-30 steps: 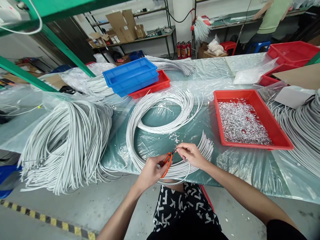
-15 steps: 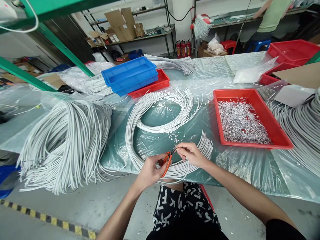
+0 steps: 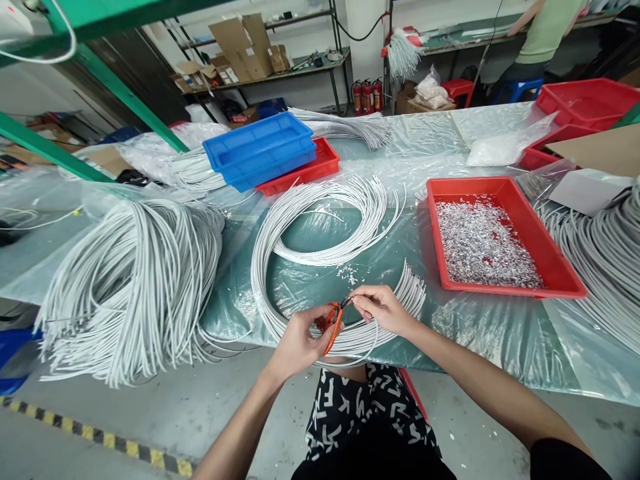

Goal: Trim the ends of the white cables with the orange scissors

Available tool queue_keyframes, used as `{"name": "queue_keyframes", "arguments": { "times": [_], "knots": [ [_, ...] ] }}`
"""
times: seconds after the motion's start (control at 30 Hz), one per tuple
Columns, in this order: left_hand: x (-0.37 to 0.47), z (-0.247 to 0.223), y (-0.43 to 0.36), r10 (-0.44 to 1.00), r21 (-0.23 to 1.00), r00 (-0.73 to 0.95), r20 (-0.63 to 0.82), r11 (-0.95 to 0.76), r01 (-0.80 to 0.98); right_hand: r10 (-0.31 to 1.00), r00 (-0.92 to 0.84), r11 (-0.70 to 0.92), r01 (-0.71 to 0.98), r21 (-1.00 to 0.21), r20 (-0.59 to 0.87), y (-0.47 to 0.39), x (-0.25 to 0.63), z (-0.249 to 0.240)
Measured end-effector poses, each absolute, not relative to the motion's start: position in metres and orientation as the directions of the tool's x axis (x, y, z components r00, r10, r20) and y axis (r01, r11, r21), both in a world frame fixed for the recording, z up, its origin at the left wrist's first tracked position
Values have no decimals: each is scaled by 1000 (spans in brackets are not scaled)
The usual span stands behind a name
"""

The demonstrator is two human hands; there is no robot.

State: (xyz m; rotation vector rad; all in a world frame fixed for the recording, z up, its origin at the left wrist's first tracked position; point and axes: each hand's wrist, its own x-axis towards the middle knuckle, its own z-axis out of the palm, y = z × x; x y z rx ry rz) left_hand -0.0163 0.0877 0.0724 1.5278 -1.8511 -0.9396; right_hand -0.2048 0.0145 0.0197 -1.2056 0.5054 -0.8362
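My left hand (image 3: pixel 300 343) grips small orange-handled cutters (image 3: pixel 334 325) at the near edge of the table. Its black tip meets the end of a thin white cable pinched in my right hand (image 3: pixel 381 308). That cable belongs to a loose coil of white cables (image 3: pixel 320 253) lying on the plastic-covered table (image 3: pixel 480 333) straight in front of me. A red tray (image 3: pixel 560 270) holding a heap of small silvery pieces (image 3: pixel 480 243) sits just to the right of my right hand.
A big bundle of white cables (image 3: pixel 130 287) hangs over the table edge at left; another (image 3: pixel 600 260) lies at right. A blue tray (image 3: pixel 263 150) is stacked on a red one behind the coil. Another person (image 3: pixel 545 33) works at a far bench.
Both hands stay at the same spot with the cutters on the cable end; only tiny shifts of the fingers show.
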Motion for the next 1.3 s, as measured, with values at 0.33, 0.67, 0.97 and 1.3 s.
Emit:
{"name": "queue_keyframes", "arguments": {
  "times": [0.33, 0.67, 0.97, 1.3],
  "knots": [
    [-17, 69, 88, -977, 810, -208, -42, 89, -580, -796, 595, 35, 231, -972, 113, 14, -207, 19],
    [-17, 67, 91, -982, 795, -187, -25, 94, -599, -796, 595, 73, 277, -958, 112, 13, -206, 18],
    [-18, 68, 89, -981, 811, -190, -26, 90, -578, -779, 615, 60, 268, -962, 123, 13, -210, 23],
    [-15, 63, 93, -967, 892, -218, -131, -19, -452, -808, 544, -121, 224, -967, 227, 16, -213, 36]
  ]
}}
